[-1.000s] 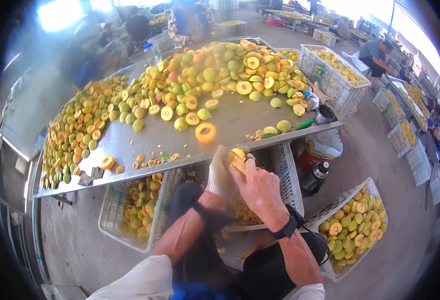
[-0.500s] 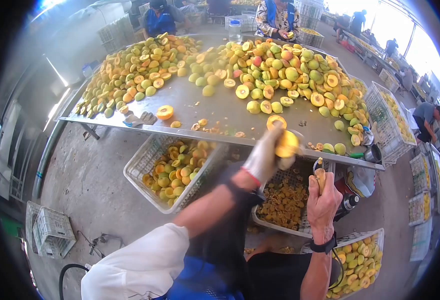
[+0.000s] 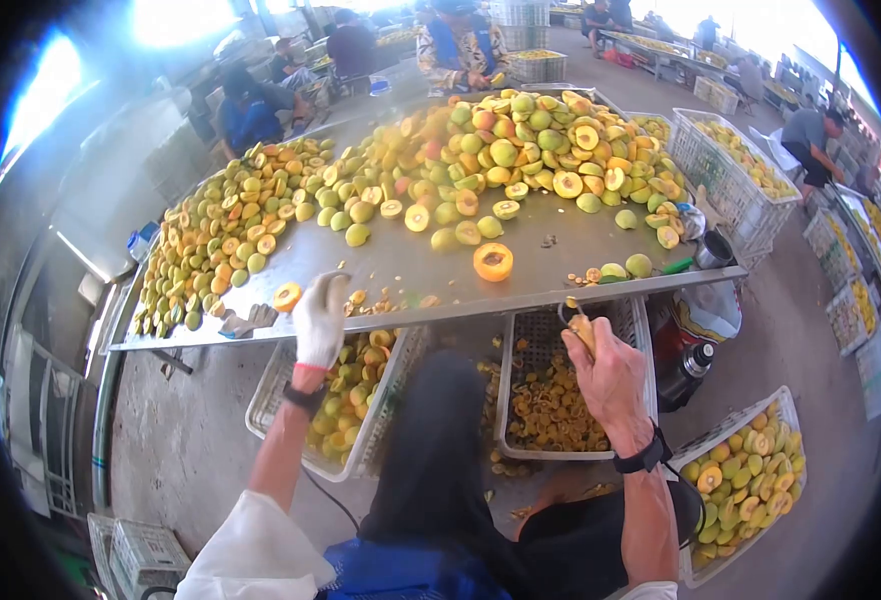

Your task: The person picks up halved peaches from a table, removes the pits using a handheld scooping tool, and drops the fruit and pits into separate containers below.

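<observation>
My left hand (image 3: 320, 312), in a white glove, is over the front edge of the metal table (image 3: 410, 300), its fingers apart and no fruit visible in it. Beside it lies a halved fruit (image 3: 286, 296), next to a grey glove (image 3: 248, 321). My bare right hand (image 3: 612, 378) is wrapped round the wooden handle of a pitting tool (image 3: 580, 334), its metal loop pointing up near the table edge. Another orange half (image 3: 493, 262) lies cut face up mid-table. Halved fruits (image 3: 520, 135) are heaped along the back.
Below the table stand a crate of fruit halves (image 3: 353, 445) and a crate of pits (image 3: 560, 455). A full crate (image 3: 788, 400) is at lower right, near a black flask (image 3: 698, 360). A metal cup (image 3: 714, 250) sits at the table's right corner. Across the table is a person (image 3: 460, 50).
My left hand has moved left and no longer has the orange halves. One orange half now lies mid-table. The view has shifted; my right hand still grips the tool.
</observation>
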Tool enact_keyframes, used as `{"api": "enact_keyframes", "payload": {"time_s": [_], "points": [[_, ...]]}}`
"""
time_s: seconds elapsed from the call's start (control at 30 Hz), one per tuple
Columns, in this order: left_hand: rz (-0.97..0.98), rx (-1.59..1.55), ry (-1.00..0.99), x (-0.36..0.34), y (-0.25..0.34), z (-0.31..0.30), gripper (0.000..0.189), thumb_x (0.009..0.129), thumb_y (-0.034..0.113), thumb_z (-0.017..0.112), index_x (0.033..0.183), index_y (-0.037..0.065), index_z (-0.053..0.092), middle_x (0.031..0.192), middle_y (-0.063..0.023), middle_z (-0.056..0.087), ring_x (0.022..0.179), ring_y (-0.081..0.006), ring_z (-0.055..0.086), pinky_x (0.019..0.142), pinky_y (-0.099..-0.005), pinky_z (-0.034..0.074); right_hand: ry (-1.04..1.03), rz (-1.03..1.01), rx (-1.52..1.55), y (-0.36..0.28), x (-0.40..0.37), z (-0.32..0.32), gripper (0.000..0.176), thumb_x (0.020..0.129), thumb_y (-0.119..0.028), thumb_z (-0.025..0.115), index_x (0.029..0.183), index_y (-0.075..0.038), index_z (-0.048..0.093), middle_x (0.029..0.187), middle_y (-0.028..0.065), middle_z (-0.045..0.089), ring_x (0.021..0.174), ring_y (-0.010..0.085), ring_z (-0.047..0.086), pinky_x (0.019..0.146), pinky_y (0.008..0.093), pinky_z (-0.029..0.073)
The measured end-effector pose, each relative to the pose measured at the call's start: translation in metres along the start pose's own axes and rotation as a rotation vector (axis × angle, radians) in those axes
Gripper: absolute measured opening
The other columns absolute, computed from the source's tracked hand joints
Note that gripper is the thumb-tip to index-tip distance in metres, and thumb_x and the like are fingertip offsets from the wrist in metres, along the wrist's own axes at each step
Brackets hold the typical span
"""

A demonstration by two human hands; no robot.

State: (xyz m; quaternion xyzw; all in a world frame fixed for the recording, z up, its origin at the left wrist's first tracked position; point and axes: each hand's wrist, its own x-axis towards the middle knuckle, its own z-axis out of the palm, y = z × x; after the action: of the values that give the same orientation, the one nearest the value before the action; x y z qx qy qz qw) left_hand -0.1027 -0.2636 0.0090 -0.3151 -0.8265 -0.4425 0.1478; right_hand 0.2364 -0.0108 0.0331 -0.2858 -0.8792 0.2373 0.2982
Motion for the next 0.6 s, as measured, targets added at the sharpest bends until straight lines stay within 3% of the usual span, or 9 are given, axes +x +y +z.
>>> {"api": "enact_keyframes", "payload": {"time_s": [0.1,0.23,0.4,0.53,0.57,0.6], "points": [[0.046,0.24,-0.244,0.043,0.005,0.061,0.028,0.099,0.028,0.058,0.113,0.01,0.074,0.11,-0.0204,0.072,0.1,-0.0361,0.071,0.089,-0.0415,0.054,-0.026,0.001,0.003,-0.003,0.004,0.002,0.03,0.099,-0.035,0.066,0.098,-0.006,0.062,0.084,0.0193,0.07,0.08,0.0428,0.067,0.068,0.0491,0.053],[0.208,0.429,-0.532,0.103,0.012,0.152,0.044,0.092,0.039,0.06,0.128,0.014,0.068,0.114,-0.0197,0.072,0.104,-0.0372,0.07,0.092,-0.046,0.054,-0.058,-0.011,-0.016,0.007,0.008,0.011,0.03,0.1,-0.036,0.064,0.097,-0.006,0.061,0.082,0.0186,0.069,0.078,0.042,0.068,0.065,0.0502,0.053],[0.308,0.466,-0.579,0.125,-0.027,0.226,0.06,0.087,0.04,0.063,0.141,0.016,0.058,0.122,-0.0204,0.07,0.114,-0.0351,0.067,0.096,-0.0456,0.053,-0.066,-0.03,-0.028,0.017,0.013,0.017,0.028,0.098,-0.034,0.067,0.096,-0.007,0.06,0.081,0.0182,0.069,0.076,0.0407,0.068,0.063,0.0495,0.054],[0.178,0.459,-0.635,0.131,-0.018,0.227,0.064,0.081,0.041,0.069,0.138,0.013,0.061,0.12,-0.0192,0.071,0.116,-0.0376,0.066,0.097,-0.0461,0.053,-0.046,-0.037,0.031,0.02,0.013,0.02,0.027,0.097,-0.034,0.068,0.099,-0.007,0.062,0.081,0.018,0.07,0.073,0.0408,0.068,0.062,0.0492,0.054],[0.167,0.449,-0.616,0.13,-0.014,0.221,0.062,0.083,0.04,0.068,0.138,0.012,0.062,0.108,-0.0156,0.074,0.104,-0.0328,0.071,0.088,-0.042,0.056,-0.065,-0.031,0.024,0.021,0.013,0.021,0.027,0.098,-0.034,0.067,0.101,-0.007,0.063,0.081,0.0184,0.07,0.073,0.0407,0.069,0.062,0.0488,0.054],[0.036,0.312,-0.659,0.132,-0.013,0.215,0.06,0.086,0.04,0.067,0.138,0.012,0.062,0.104,-0.0138,0.074,0.098,-0.0295,0.071,0.083,-0.0396,0.056,-0.069,-0.031,0.023,0.02,0.014,0.021,0.027,0.098,-0.034,0.067,0.102,-0.007,0.063,0.081,0.0184,0.07,0.074,0.0409,0.069,0.063,0.0488,0.054]]}}
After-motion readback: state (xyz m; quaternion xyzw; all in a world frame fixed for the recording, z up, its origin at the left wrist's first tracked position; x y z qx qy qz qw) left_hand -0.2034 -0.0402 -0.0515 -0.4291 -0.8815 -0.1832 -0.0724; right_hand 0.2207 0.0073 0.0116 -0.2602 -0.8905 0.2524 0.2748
